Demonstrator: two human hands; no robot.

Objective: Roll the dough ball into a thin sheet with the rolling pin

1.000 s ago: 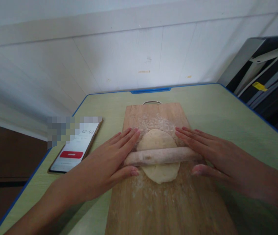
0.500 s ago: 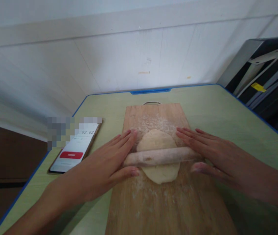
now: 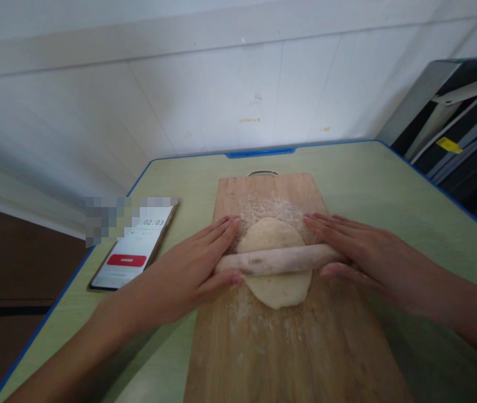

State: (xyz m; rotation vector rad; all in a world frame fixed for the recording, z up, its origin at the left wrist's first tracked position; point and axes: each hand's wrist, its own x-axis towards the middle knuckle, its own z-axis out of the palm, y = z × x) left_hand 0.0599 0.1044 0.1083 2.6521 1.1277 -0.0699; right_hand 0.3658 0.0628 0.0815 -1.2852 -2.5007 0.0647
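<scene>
Wooden board taken as reference; it lies lengthwise on a pale green table with blue edging, metal handle at the board's far end. Dough, a flattened, roughly oval sheet, sits on the board in its middle stretch, between the two hands and apart from the fingertips of both. Rolling pin lies crosswise over the board, resting on the dough; dough shows on both its far and near sides. Left hand at the board's left edge: open, fingers straight and together over the pin's left end, thumb on the near side, not curled round it. Right hand at the board's right edge: likewise open, fingers extended beyond the pin, thumb on the near side, pin's right end under the hand; palm contact hidden in both cases. Flour dusted on the board, heaviest beyond the dough, lighter patches nearer. Phone lies left of the board, partly pixelated, legible digits 02:03 above a red button. White wall stands beyond the board's far end.
</scene>
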